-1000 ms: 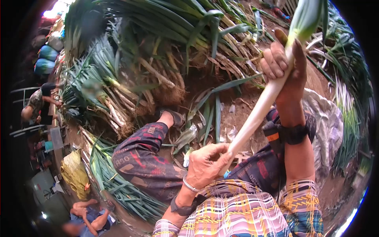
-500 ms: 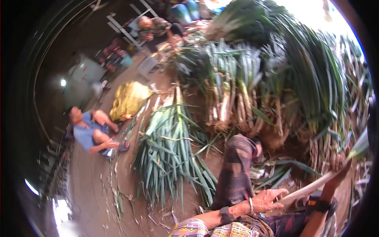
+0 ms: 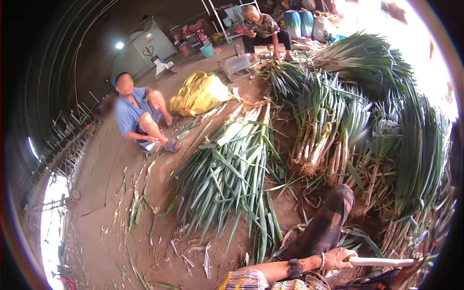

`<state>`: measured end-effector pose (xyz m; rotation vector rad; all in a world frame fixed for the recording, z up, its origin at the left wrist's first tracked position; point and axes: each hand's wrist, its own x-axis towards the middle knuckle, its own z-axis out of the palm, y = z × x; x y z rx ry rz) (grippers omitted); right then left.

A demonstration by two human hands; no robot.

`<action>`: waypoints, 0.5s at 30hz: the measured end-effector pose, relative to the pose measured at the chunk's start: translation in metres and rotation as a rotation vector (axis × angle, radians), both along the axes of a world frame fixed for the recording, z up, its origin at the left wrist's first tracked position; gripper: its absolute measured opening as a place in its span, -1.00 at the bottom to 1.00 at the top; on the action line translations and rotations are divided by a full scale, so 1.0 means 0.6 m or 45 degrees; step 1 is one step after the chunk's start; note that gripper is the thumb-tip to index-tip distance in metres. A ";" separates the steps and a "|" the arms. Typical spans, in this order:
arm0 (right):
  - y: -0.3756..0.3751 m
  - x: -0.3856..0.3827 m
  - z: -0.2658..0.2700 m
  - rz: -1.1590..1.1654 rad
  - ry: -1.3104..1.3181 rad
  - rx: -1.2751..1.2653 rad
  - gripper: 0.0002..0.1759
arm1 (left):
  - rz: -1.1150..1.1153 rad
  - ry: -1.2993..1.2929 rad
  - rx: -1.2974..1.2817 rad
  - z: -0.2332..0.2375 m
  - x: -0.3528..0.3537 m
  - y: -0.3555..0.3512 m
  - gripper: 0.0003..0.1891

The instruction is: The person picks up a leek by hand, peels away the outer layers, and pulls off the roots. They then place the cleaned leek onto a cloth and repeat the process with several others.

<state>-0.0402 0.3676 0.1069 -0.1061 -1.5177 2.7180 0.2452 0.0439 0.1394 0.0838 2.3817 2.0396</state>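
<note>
A long white leek stalk [image 3: 382,261] lies nearly level between my two hands at the lower right. My left hand [image 3: 338,259], with a bracelet and dark watch at the wrist, is closed on its left end. At its right end, where green leaves begin, my right hand [image 3: 407,273] is in shadow and closed around the stalk. My knee in dark patterned trousers [image 3: 321,224] rises just beyond. Upright bunches of leeks [image 3: 321,130] with rooty white bases stand past the knee.
A leafy pile of leeks [image 3: 232,169] lies on the dirt floor at centre, with scraps around it. A person in blue [image 3: 133,113] sits at left beside a yellow sack [image 3: 200,94]. Another person [image 3: 263,31] sits at the back. More leeks [image 3: 423,150] heap up at right.
My view has swung, so the people, piles and my knee appear shifted and less tilted. The leek has gone from slanted to nearly level, still between both hands.
</note>
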 end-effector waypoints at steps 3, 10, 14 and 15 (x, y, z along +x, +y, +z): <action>-0.021 0.031 0.015 -0.032 -0.055 0.072 -0.50 | -0.012 -0.012 0.016 -0.001 0.004 -0.005 -0.58; -0.053 0.055 0.022 -0.032 -0.091 0.143 -0.53 | -0.019 -0.109 0.007 0.034 0.012 -0.019 -0.64; -0.067 0.057 0.027 -0.025 -0.094 0.162 -0.55 | -0.039 -0.089 -0.001 0.033 0.014 -0.021 -0.66; -0.070 0.058 0.026 -0.034 -0.092 0.167 -0.55 | -0.037 -0.099 0.006 0.034 0.013 -0.021 -0.66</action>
